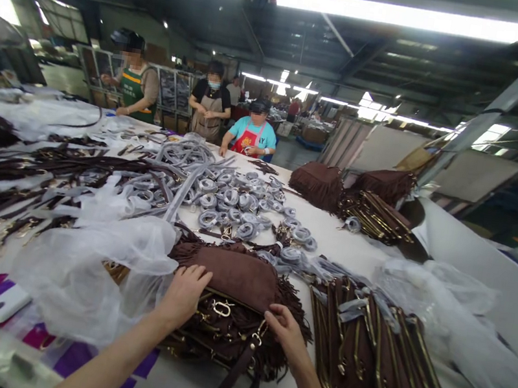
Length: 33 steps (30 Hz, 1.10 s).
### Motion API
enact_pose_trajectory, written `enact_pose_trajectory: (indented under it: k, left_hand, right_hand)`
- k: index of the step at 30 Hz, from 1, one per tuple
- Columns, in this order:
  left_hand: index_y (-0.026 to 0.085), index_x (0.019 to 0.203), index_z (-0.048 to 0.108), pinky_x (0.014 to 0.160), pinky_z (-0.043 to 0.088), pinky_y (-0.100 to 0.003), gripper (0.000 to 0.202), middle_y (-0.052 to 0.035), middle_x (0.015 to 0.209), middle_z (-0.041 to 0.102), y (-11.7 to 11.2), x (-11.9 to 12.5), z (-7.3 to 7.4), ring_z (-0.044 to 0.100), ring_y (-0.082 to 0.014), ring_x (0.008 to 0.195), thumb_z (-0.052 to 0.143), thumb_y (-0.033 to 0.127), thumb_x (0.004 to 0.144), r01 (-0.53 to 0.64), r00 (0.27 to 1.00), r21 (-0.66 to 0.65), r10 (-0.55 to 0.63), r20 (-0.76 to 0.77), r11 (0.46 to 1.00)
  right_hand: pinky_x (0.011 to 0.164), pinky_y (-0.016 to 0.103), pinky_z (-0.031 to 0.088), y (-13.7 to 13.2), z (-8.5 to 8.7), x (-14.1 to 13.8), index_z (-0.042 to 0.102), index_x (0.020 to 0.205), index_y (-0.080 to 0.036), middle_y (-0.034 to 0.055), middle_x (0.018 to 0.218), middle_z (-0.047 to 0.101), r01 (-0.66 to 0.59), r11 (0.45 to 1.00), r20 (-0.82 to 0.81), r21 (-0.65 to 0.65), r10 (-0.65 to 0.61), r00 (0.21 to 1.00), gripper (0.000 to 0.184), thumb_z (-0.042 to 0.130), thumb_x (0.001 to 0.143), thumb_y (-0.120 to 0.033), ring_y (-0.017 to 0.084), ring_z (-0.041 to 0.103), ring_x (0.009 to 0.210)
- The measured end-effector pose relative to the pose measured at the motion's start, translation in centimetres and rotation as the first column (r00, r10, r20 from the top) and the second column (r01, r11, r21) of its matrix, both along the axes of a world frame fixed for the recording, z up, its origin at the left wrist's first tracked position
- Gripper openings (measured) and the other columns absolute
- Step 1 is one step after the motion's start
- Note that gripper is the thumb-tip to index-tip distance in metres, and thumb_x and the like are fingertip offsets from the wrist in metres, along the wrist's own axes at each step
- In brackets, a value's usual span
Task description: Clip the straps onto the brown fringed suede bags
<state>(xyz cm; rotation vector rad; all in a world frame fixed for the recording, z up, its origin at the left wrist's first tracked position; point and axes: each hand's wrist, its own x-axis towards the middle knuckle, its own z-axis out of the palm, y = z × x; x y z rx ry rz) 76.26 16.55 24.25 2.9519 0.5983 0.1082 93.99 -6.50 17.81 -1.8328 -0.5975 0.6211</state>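
A brown fringed handbag (236, 276) lies in front of me, on top of a pile of similar fringed bags with gold-coloured hardware. At its left end my left hand (187, 294) is closed on the near edge, fingers over the top and the thumb hidden. My right hand (284, 329) pinches the right end of that edge, thumb and fingers close together. Just below those fingers hangs a short dark strap (235, 371) with a gold clasp (257, 337). A gold oval ring (222, 308) shows between the hands.
Rolled straps in grey wrap (238, 200) cover the middle of the table. Clear plastic bags (100, 267) lie left, with dark straps (16, 201) beyond. Brown zippered pieces (375, 357) are stacked right. Further bags (317, 183) stand farther back. Several people work across the table.
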Motion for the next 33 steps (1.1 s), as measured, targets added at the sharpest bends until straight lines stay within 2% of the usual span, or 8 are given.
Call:
enact_pose_trajectory:
  k: [5, 9, 12, 15, 19, 22, 26, 33]
  left_hand:
    - [0.020, 0.138, 0.050, 0.101, 0.043, -0.041, 0.055, -0.0143, 0.139, 0.054, 1.8, 0.0, -1.5, 0.052, -0.0262, 0.123, 0.037, 0.003, 0.087, -0.034, 0.998, 0.020, 0.035, -0.051, 0.999]
    - [0.019, 0.132, 0.054, 0.093, 0.048, -0.035, 0.047, -0.0118, 0.125, 0.061, 3.1, -0.3, -0.9, 0.053, -0.0243, 0.116, 0.036, 0.005, 0.090, -0.042, 0.997, -0.021, 0.040, -0.063, 0.999]
    - [0.020, 0.126, 0.057, 0.092, 0.047, -0.034, 0.043, -0.0102, 0.121, 0.063, 3.4, -0.2, -0.3, 0.053, -0.0224, 0.114, 0.037, 0.005, 0.090, -0.062, 0.996, -0.034, 0.059, -0.065, 0.998]
    - [0.019, 0.122, 0.059, 0.096, 0.044, -0.037, 0.041, -0.0110, 0.121, 0.062, 2.8, 0.1, 0.3, 0.054, -0.0242, 0.113, 0.039, 0.006, 0.089, -0.058, 0.998, -0.005, 0.059, 0.006, 0.998]
    - [0.017, 0.112, 0.063, 0.095, 0.043, -0.036, 0.036, -0.0108, 0.116, 0.063, -0.9, 0.6, 1.2, 0.056, -0.0242, 0.109, 0.038, 0.006, 0.088, -0.003, 0.983, -0.104, 0.022, 0.184, 0.995]
    - [0.018, 0.098, 0.064, 0.086, 0.046, -0.030, 0.026, -0.0075, 0.099, 0.066, -5.1, 1.3, 1.4, 0.061, -0.0205, 0.095, 0.040, 0.011, 0.089, 0.109, 0.971, -0.386, -0.016, 0.237, 0.916]
    - [0.020, 0.108, 0.061, 0.086, 0.045, -0.030, 0.029, -0.0060, 0.106, 0.069, -9.1, 2.3, 0.2, 0.062, -0.0220, 0.098, 0.055, 0.016, 0.080, 0.149, 0.977, -0.605, -0.024, 0.210, 0.782]
    - [0.018, 0.084, 0.068, 0.084, 0.045, -0.028, 0.028, -0.0052, 0.095, 0.069, -9.4, 3.0, -0.2, 0.061, -0.0192, 0.092, 0.042, 0.010, 0.077, 0.229, 0.964, -0.753, -0.035, 0.265, 0.616]
  right_hand:
    - [0.058, 0.028, 0.042, 0.3, 1.5, 0.4, 0.053, 0.092, -0.023, -0.0068, 0.062, 0.057, 0.001, 0.993, -0.105, 0.121, 0.012, 0.994, 0.033, 0.064, 0.061, -0.025, 0.016, 0.056, 0.060]
    - [0.062, 0.027, 0.042, -0.5, 3.5, 0.9, 0.056, 0.103, -0.022, -0.0068, 0.065, 0.058, -0.067, 0.978, -0.163, 0.197, 0.100, 0.982, 0.041, 0.059, 0.062, -0.019, 0.015, 0.058, 0.064]
    - [0.065, 0.027, 0.044, -1.0, 4.6, 0.8, 0.058, 0.103, -0.020, -0.0040, 0.072, 0.065, -0.100, 0.967, -0.278, 0.233, 0.165, 0.946, 0.037, 0.068, 0.068, -0.024, 0.015, 0.061, 0.068]
    - [0.072, 0.032, 0.050, -1.2, 5.3, 0.3, 0.058, 0.100, -0.021, -0.0004, 0.081, 0.071, 0.037, 0.959, -0.462, 0.282, 0.102, 0.881, 0.038, 0.076, 0.070, -0.037, 0.017, 0.066, 0.073]
    - [0.075, 0.036, 0.054, -0.7, 6.0, -0.8, 0.057, 0.100, -0.022, 0.0014, 0.081, 0.073, 0.117, 0.945, -0.568, 0.304, 0.082, 0.819, 0.047, 0.083, 0.066, -0.042, 0.019, 0.070, 0.075]
    - [0.071, 0.032, 0.054, -0.2, 6.1, -1.8, 0.054, 0.098, -0.023, 0.0004, 0.081, 0.073, 0.089, 0.943, -0.576, 0.320, 0.119, 0.809, 0.047, 0.083, 0.068, -0.043, 0.017, 0.069, 0.074]
    - [0.069, 0.029, 0.055, 0.2, 6.1, -3.6, 0.050, 0.104, -0.027, -0.0043, 0.083, 0.069, 0.095, 0.930, -0.558, 0.355, 0.130, 0.819, 0.058, 0.088, 0.061, -0.032, 0.016, 0.067, 0.075]
    - [0.074, 0.029, 0.057, -1.1, 6.2, -5.1, 0.052, 0.122, -0.026, 0.0003, 0.094, 0.067, 0.077, 0.945, -0.549, 0.317, 0.117, 0.827, 0.065, 0.083, 0.066, -0.035, 0.020, 0.069, 0.092]
